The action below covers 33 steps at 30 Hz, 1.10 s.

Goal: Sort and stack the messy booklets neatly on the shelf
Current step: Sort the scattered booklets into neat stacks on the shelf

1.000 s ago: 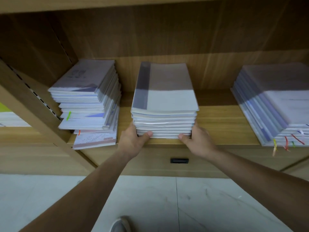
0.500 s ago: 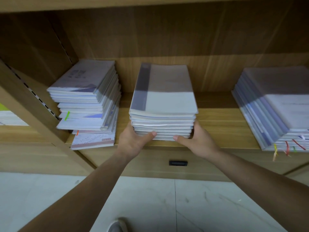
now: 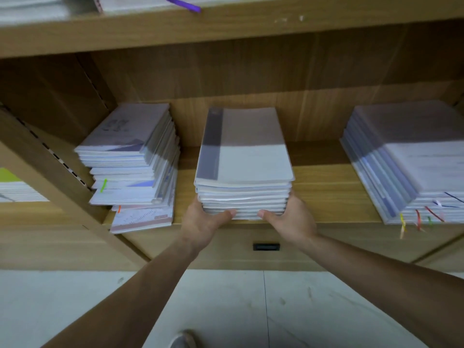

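The middle stack of booklets stands at the front edge of the shelf, between two other piles and apart from both. The left hand and the right hand clasp its lower front corners, thumbs laid across the front edges of the bottom booklets and fingers curled round the sides. Whether the stack rests on the board or is just off it cannot be told.

The hold takes in only the lowest layers. The upper booklets have smooth, glossy-looking covers and lie there by their own weight alone, so a quick pull or a forward tilt would likely send them sliding off toward the floor. A hard inward squeeze could also buckle the thin ones in the middle.

Further out, the left pile is ragged and stepped, and its bottom booklet juts past the shelf's front edge — a brush from the left forearm, or the stack carried leftward, may well bring it down. The right stack looks squarer, but its coloured tabs hang over the edge and could snag on a passing wrist.
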Tool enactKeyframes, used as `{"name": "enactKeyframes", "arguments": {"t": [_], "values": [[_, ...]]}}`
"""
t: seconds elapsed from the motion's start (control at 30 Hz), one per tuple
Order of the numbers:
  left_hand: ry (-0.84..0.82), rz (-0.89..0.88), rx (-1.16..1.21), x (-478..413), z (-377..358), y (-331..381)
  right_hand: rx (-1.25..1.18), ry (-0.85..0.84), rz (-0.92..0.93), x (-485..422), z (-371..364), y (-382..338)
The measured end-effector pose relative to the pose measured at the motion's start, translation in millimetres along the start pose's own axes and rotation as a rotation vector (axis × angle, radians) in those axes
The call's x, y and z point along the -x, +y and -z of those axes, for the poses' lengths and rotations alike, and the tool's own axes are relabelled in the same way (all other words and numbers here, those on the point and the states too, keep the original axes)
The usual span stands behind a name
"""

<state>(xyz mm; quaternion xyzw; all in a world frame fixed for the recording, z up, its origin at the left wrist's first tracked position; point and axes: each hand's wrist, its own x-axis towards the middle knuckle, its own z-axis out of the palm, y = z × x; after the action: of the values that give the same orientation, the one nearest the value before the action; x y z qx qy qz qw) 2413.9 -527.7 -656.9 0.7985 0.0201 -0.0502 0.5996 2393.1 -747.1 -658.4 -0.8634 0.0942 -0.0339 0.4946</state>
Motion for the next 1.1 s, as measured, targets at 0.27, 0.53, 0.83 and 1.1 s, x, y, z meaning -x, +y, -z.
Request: {"name": "enactKeyframes", "arguments": {"t": [0.27, 0.53, 0.83, 1.1], "values": [[-0.071, 0.036, 0.066, 30.6, -22.0, 10.7, -0.041, -0.012, -0.028, 22.3, 32.8, 12.5], [-0.099, 0.027, 0.036, 38.3, -62.5, 24.6, -0.041, -0.001, -0.031, 32.0, 73.8, 35.0], [-0.049, 0.021, 0.049, 11.6, -76.2, 35.3, -0.023, 0.006, -0.025, -3.1, 79.6, 36.1], [-0.076, 0.022, 0.034, -9.2, -75.3, 33.0, 0.013, -0.004, -0.043, -20.0, 81.8, 35.7]]}}
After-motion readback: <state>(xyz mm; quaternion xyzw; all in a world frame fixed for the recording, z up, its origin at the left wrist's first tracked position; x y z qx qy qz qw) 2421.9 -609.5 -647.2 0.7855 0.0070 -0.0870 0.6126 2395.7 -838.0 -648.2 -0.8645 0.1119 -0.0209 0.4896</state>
